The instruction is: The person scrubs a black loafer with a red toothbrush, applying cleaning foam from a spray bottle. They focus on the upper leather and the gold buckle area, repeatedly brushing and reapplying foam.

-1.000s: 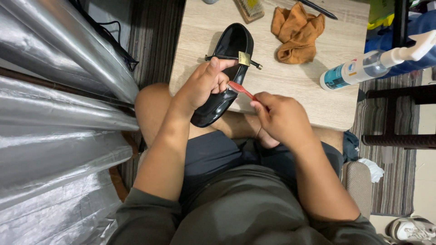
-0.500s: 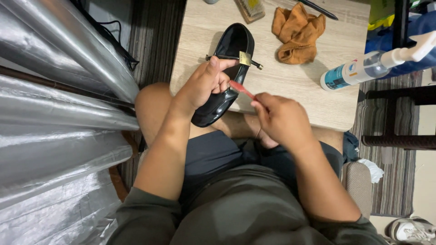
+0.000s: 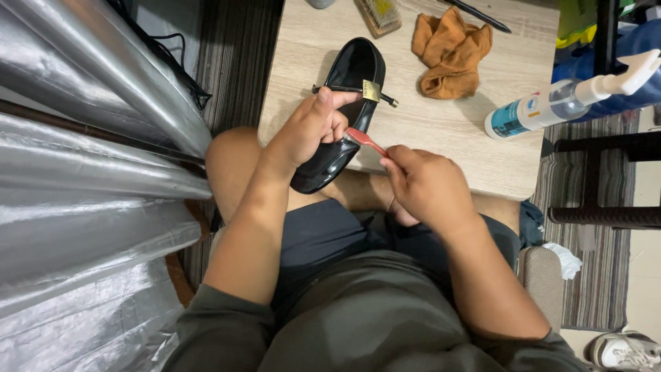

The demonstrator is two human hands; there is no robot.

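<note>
1. The left hand (image 3: 313, 131) is clamped on a glossy black shoe (image 3: 342, 117), thumb up by the strap with its gold buckle (image 3: 371, 90), holding it tilted over the near edge of the counter (image 3: 475, 155), its lower end over the person's bare knee.
2. The right hand (image 3: 427, 186) is closed around a red toothbrush (image 3: 365, 141); its bristle end touches the shoe's side, just beside the left fingers.
3. On the counter beyond the shoe lies a crumpled orange cloth (image 3: 452, 58), near a wooden brush (image 3: 381, 14) at the far edge.
4. A white spray bottle (image 3: 558, 103) lies on its side at the right edge.
5. Silver sheeting (image 3: 82, 172) fills the left.
</note>
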